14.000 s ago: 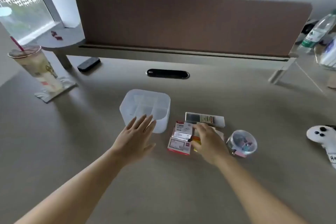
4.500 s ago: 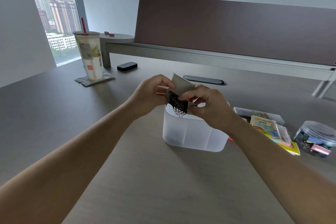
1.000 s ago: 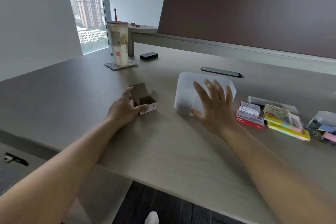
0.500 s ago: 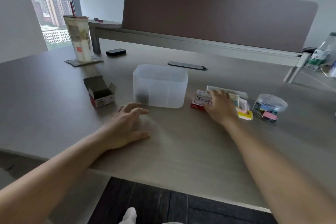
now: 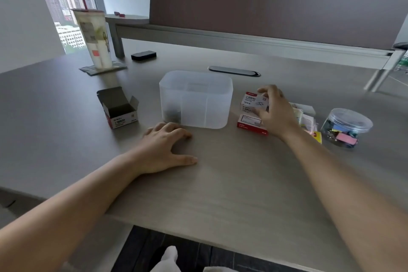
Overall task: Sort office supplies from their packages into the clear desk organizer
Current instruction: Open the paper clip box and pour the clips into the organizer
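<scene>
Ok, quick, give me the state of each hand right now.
Left hand: open, resting flat on the desk, holding nothing.
Right hand: fingers curled round a small white box, gripping it above the red box.

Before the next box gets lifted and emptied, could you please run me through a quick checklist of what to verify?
1. Right hand has a grip on the top small box: ok, fingers curled round it.
2. Box flap open for tipping: not ok, it looks closed.
3. Clear organizer upright, top open: ok.
4. Free compartment: ok, only the front left one holds dark clips.
5. Left hand free to help: ok, resting flat on the desk.
6. Emptied box out of the way: ok, left of the organizer.
</scene>
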The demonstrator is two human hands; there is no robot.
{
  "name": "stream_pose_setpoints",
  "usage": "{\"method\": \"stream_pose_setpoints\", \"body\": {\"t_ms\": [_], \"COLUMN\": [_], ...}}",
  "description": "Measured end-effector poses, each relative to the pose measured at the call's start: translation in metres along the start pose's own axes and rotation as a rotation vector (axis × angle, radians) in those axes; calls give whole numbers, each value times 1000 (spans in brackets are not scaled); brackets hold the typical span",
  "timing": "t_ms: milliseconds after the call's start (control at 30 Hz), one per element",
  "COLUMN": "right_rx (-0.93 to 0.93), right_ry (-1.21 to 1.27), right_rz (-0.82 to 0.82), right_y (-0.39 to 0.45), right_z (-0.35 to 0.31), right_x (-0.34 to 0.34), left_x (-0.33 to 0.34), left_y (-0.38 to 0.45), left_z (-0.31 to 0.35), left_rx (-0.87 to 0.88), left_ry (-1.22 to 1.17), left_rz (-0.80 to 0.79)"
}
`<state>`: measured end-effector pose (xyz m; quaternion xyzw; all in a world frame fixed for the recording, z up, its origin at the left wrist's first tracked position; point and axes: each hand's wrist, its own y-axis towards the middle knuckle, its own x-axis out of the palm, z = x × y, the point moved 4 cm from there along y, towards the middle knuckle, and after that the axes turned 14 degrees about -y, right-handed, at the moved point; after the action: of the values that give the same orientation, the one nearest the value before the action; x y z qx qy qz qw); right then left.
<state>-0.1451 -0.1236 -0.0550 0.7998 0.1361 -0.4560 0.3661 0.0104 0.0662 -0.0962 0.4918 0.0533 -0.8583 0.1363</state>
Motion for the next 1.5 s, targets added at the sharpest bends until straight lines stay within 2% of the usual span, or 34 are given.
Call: {"method": "stream_pose_setpoints", "body": {"t_ms": [67, 133, 233, 433, 900, 1167, 1500], "right_rx": [-34, -50, -80, -111, -97, -178, -237], "right_ry": [149, 298, 460, 640, 660, 578, 549], "right_rz": [-3, -87, -224, -306, -426, -383, -348], "right_y": [-14, -30, -53, -60, -42, -13, 25], "right_z": [-13, -28, -54, -89, -122, -142, -170], "right_x": [-10, -14, -7, 7, 1, 5, -1], "left_x": [-1, -4, -7, -16, -53, -75, -114], "left_y": [1, 1, -1, -6, -11, 3, 19], "left_z": [0, 1, 7, 17, 6, -12, -22], "left_rx": [-13, -15, 28, 83, 93, 155, 227], "left_ry": [-45, -134, -407, -756, -871, -1014, -980], "left_rz": [6, 64, 149, 191, 159, 139, 158]}}
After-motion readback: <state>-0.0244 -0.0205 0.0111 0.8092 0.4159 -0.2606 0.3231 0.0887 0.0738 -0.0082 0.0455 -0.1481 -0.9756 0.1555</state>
